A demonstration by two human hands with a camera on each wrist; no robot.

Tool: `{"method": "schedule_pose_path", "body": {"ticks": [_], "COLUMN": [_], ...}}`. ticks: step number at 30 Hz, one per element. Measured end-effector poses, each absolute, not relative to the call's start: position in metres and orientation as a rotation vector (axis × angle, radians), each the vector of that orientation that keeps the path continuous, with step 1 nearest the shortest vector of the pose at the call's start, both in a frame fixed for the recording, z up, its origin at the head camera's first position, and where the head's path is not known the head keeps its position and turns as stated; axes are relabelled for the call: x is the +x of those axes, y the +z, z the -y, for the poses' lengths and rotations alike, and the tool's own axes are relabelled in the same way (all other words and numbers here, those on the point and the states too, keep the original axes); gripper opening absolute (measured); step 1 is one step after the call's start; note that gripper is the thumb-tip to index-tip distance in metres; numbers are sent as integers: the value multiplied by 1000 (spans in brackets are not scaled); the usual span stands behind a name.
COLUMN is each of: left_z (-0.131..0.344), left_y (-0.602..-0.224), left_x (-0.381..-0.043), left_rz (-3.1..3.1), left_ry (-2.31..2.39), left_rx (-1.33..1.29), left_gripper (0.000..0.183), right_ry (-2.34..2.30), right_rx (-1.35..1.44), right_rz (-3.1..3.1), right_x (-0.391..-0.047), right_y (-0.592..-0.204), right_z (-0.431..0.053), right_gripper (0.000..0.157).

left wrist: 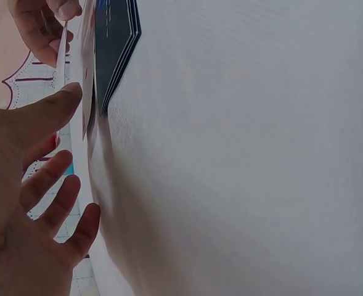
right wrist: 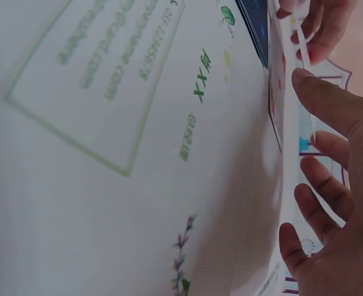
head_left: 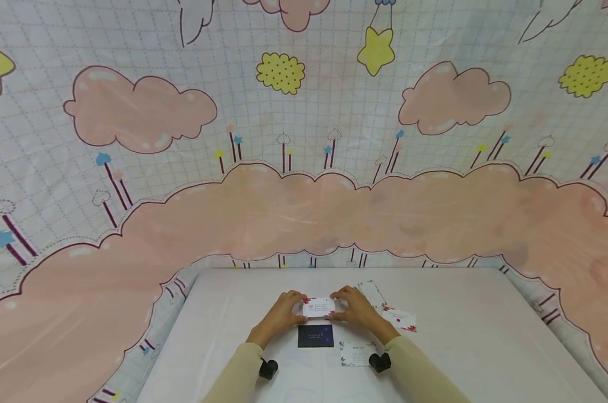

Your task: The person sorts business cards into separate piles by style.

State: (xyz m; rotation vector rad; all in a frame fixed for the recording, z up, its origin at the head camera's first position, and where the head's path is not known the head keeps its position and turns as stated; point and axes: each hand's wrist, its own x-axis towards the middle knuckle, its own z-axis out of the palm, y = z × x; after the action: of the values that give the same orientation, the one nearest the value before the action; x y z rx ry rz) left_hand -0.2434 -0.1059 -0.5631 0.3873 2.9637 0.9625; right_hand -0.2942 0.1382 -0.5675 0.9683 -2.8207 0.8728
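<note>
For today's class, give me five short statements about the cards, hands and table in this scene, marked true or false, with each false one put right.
1. The left hand and right hand hold a red-flowered card between them. True.
2. The dark card lies beyond the red-flowered card. False: the dark card lies nearer the person.
3. A leaf-printed card lies right of the dark card. True.
4. The sleeves are black. False: they are pale yellow.
5. The tabletop is whitish. True.

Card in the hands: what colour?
Card: white, with red at two corners. Best seen in the head view.
</note>
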Motion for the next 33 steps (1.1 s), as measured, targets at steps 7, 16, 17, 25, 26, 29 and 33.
{"method": "schedule_pose_path", "body": {"ticks": [7,16,17,25,26,29,33], "left_z": [106,107,108,109,109,109,109], "left_y": [-566,-567,-567,-568,-568,-569,-566], "left_x": [-248,-253,-254,-255,-256,-255,-256], "left_rz": [-2980,-2992,-2990,-2985,-2985,-2973,-2960], "left_ry": [920,832,832,833,829,827,866], "left_rx": [406,387,385,409,411,398,381], "left_gripper": [52,52,52,52,52,52,53], "right_ry": [900,858,849,844,853,869,849], "right_rx": [937,875,871,827,823,817,798], "right_rz": [2843,2901,2907,2961,2967,2979,2987], "right_x": [-296,-296,-297,-295,-294,-294,-296], "right_y": [-570,-571,-571,-572,-572,-572,-571], "right_z": [-136,-133,-132,-132,-132,-132,-131], "right_gripper": [49,49,49,47,47,47,47]}}
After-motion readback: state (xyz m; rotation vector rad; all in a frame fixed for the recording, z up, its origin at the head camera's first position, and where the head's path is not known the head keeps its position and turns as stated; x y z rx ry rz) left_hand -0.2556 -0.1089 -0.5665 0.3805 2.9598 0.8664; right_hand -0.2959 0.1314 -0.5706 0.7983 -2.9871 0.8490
